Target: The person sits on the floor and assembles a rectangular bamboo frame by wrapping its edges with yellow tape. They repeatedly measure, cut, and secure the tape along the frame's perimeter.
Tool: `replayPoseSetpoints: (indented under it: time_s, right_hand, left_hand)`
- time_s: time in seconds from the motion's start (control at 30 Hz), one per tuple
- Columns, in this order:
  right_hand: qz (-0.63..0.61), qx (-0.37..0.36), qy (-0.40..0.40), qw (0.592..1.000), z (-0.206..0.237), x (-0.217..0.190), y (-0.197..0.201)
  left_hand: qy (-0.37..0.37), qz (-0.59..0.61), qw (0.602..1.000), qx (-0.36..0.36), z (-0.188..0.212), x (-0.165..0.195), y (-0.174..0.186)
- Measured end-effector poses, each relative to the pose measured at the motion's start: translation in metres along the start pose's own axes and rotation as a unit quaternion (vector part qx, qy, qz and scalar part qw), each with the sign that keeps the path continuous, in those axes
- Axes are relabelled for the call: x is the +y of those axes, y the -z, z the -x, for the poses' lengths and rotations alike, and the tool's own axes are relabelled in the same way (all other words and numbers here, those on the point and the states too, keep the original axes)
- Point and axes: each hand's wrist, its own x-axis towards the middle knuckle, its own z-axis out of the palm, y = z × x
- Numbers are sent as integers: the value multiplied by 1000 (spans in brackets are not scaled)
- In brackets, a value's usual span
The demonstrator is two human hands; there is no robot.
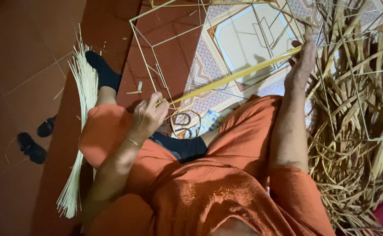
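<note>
Your left hand (150, 114) has its grip pinched shut on the near end of a long flat yellow strip (235, 76), thumb and fingers closed around it just above your orange-clad knee. From that pinch the strip runs up and to the right in a straight line, crossing over the patterned floor tile (239, 39), to your right hand (303, 61). That hand is stretched out at arm's length, fingers curled around the far end of the strip where it meets a thin rod of the wire frame (156, 65); how tightly the fingers close there you cannot tell, as they are turned away from you.

Below the strip, between your legs, a pair of scissors (185, 122) lies on the floor beside your dark sock. To your left, a bundle of pale thin splints (84, 87) lies along the red floor, passing under your leg. Past it, a pair of black sandals (36, 140) sits well apart. To your right, a large heap of dry brown straw (357, 131) lies under and behind the frame's rods.
</note>
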Motion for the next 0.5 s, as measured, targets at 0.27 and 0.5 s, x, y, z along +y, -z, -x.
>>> replayPoseSetpoints:
  time_s: [0.27, 0.5]
  right_hand:
    - [56, 174, 133, 974, 3, 16, 7]
    - [-28, 61, -5, 998, 79, -10, -16]
  left_hand:
    - [33, 7, 999, -3, 3, 21, -4]
    - [31, 38, 999, 7, 5, 22, -7]
